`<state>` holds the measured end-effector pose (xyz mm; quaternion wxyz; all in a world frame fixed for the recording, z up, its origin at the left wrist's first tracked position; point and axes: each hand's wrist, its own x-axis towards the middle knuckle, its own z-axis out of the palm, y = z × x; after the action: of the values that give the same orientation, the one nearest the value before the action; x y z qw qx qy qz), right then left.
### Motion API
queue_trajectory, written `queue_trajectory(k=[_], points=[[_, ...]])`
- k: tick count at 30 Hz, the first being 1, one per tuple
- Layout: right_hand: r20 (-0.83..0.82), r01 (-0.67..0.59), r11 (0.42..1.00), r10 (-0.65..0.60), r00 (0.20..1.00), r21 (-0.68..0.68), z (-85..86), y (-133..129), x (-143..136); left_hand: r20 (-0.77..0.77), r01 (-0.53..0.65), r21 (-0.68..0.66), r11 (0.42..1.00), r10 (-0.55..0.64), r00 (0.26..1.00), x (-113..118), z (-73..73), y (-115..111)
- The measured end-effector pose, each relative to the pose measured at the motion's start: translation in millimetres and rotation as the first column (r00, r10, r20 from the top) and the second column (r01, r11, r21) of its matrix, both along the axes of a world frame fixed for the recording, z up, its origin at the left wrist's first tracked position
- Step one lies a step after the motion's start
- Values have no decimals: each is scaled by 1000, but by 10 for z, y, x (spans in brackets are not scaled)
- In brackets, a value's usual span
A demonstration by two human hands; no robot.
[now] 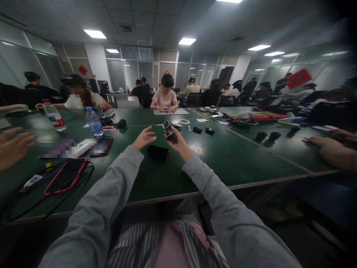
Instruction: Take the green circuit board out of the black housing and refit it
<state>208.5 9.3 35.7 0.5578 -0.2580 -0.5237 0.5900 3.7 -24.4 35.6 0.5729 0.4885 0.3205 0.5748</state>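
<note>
My right hand (180,143) is closed around a small black device (170,133) with a pale, screen-like panel at its top, held up above the table. To its left, my left hand (144,137) is raised with its fingers apart and nothing in it. A dark, soft-looking case (157,152) lies on the green table (178,175) below and between my hands. Beyond the device lie a white ring (184,121), a small silvery piece (189,128) and two small black objects, one of them a black oblong (197,129). The device's exact kind cannot be made out.
At left stand two bottles, one red-capped (54,115), one blue-capped (94,122), near phones and a pink-edged phone (67,176) with cables. Other people's hands reach in at the left (15,147) and right (334,149) edges. Cables and tools (245,120) lie far right.
</note>
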Motion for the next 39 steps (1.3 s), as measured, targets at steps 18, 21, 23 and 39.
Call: queue_trajectory(k=[18,21,23,39], points=[[270,356,829,-496,825,432,-118,53,102,-48,-99,150,984,107,993,159,-481,167],[335,328,729,-602,725,600,-187,17,4,-33,-206,76,976,209,977,32,-545,255],[364,284,679,-644,673,677,-220,-14,-62,-67,-257,24,966,258,964,-55,-603,317],[603,-143,611,-663,444,778,-340,58,519,-446,-249,274,929,353,822,-165,-775,389]])
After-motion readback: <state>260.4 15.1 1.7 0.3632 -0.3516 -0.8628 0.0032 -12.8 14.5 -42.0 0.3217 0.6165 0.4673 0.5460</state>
